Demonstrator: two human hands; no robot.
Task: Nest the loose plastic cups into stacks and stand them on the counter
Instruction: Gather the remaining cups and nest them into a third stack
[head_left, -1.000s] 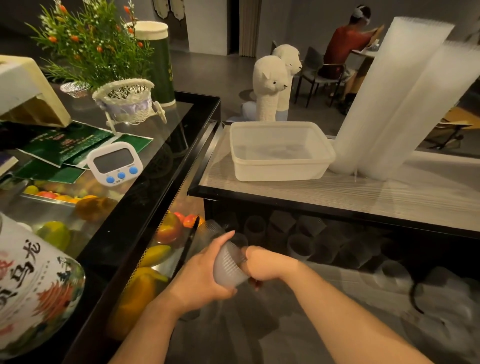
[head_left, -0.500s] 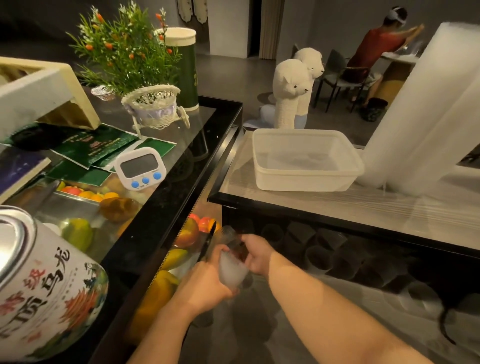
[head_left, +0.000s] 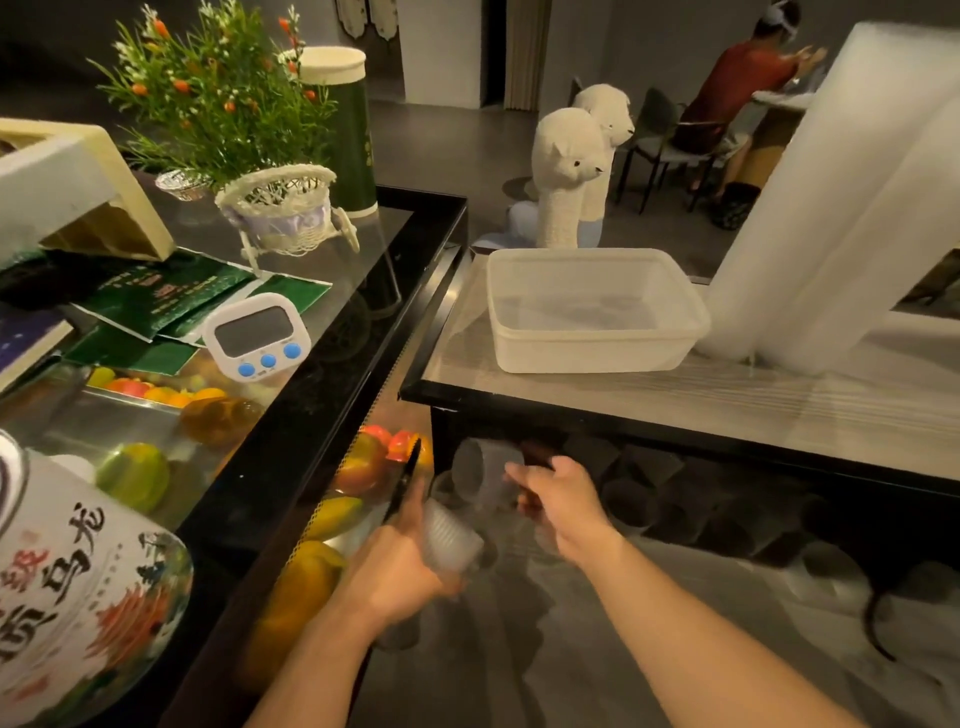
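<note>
Down low, the left hand (head_left: 395, 566) has its fingers wrapped round a ribbed cup (head_left: 449, 540), mouth toward the other hand, ready to take the next. The right hand (head_left: 558, 501) closes its fingers on a second cup (head_left: 485, 475) just beyond (lined up to nest, I'd say). More loose cups (head_left: 631, 501) wait under the counter (head_left: 649, 395), where tall stacks (head_left: 810, 208) stand.

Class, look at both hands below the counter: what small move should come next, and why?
Probably bring the right hand with its cup down and slide it onto the cup that the left hand holds. Each hand holds a cup, the two cups are apart, and nesting comes before standing them on the counter.
</note>
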